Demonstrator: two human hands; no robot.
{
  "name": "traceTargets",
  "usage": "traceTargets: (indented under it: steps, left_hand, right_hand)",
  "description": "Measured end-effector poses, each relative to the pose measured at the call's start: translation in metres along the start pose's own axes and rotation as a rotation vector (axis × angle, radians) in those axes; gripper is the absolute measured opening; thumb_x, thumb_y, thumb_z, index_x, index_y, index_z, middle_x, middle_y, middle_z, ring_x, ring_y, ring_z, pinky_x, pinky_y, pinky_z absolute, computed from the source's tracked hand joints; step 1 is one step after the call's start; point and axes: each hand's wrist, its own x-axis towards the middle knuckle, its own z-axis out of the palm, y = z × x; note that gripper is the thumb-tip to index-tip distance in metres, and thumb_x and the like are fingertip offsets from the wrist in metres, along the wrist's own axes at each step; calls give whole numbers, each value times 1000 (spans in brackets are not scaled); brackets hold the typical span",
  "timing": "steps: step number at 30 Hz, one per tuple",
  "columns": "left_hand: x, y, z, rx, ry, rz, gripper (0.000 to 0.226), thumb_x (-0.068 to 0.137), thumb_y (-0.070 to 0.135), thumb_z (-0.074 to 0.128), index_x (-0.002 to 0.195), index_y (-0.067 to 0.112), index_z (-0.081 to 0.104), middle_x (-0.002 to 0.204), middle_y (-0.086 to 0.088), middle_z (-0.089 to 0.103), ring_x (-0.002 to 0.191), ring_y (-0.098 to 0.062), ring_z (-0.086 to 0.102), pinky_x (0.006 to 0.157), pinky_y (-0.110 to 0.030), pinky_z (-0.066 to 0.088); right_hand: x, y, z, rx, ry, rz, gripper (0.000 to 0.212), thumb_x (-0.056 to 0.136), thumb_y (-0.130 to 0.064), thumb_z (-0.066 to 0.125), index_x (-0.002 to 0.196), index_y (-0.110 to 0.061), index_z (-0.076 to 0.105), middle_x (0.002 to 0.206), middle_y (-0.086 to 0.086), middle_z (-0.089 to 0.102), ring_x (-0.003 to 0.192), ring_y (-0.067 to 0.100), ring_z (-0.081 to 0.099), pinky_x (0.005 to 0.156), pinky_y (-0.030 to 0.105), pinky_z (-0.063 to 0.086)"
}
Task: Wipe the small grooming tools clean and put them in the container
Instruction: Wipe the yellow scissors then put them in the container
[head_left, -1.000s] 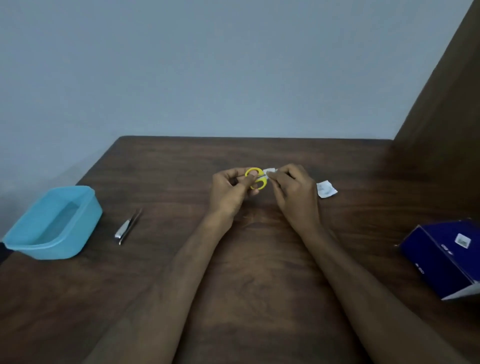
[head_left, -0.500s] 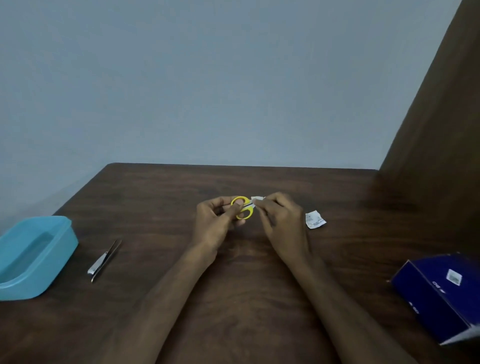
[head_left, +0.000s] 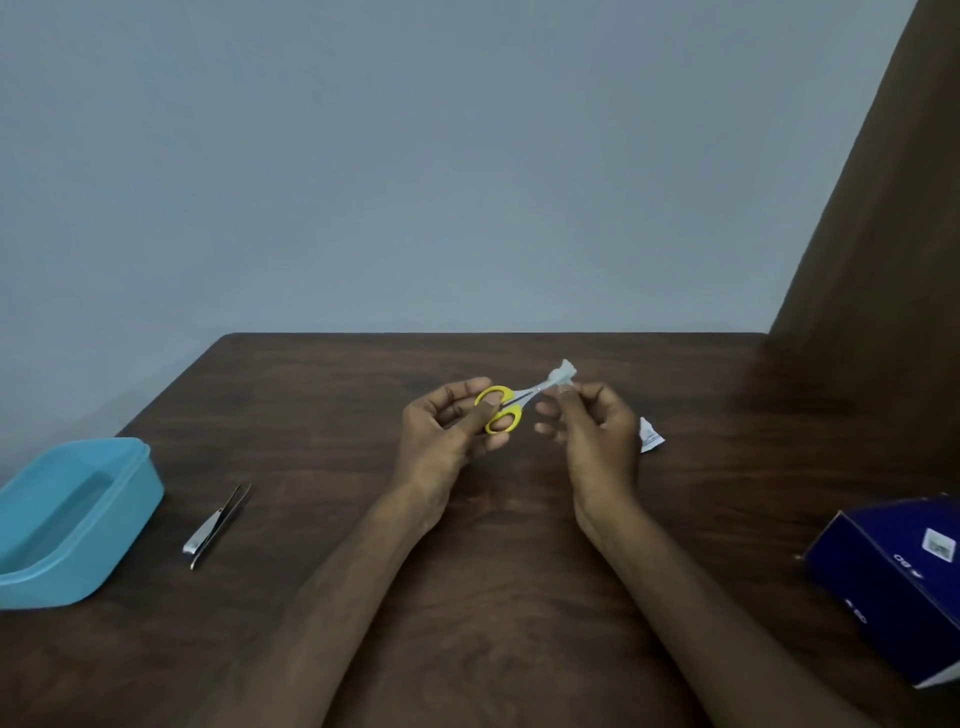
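Left hand (head_left: 449, 431) grip holds yellow-handled scissors (head_left: 506, 408) by the loops, above the bench (head_left: 493, 597). Right hand (head_left: 587, 431) grip pinches a white wipe (head_left: 562, 375) around the blade tips. Tweezers (head_left: 218, 525) and blue container (head_left: 78, 519) lie well left of the grip.

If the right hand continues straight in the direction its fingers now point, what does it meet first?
Probably the scissors: the right hand pinches a wipe at their blade tip, fingers pointing left toward the left hand. Depth is unclear.

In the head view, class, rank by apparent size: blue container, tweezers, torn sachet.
1. blue container, cut off by the frame edge yet clearly largest
2. tweezers
3. torn sachet, partly hidden by the right hand
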Motion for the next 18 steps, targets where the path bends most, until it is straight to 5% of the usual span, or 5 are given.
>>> traceTargets:
  steps: [3,7,12,18]
  left_hand:
    - [-1,-1,0,32,0,-4,22,92,6,79,112,5,72,97,-14,82,73,-18,79,63,-25,63]
    - [1,-2,0,49,30,18,22,92,5,79,114,3,73,97,-16,81,74,-18,79,63,-24,63]
    - [5,-4,-3,-18,29,10,26,100,5,71,126,1,71,99,-13,76,82,-15,78,72,-26,64]
    - [4,-7,0,-103,-79,-62,20,104,1,61,117,8,74,100,-10,75,88,-12,76,77,-25,64]
  right_hand:
    - [14,-4,-15,-80,117,-16,14,95,-17,76,84,-10,72,71,0,76,68,15,75,79,50,62]
    - [18,-10,-26,-183,253,-36,22,80,-27,77,62,-17,70,66,-1,76,69,24,78,78,47,62]
    - [9,-4,-15,-222,95,-48,32,82,-6,78,62,-5,53,60,7,72,50,17,66,64,41,57]
    - [1,2,-6,-262,-109,-207,20,88,6,70,85,-13,69,77,5,77,67,23,75,75,48,65]
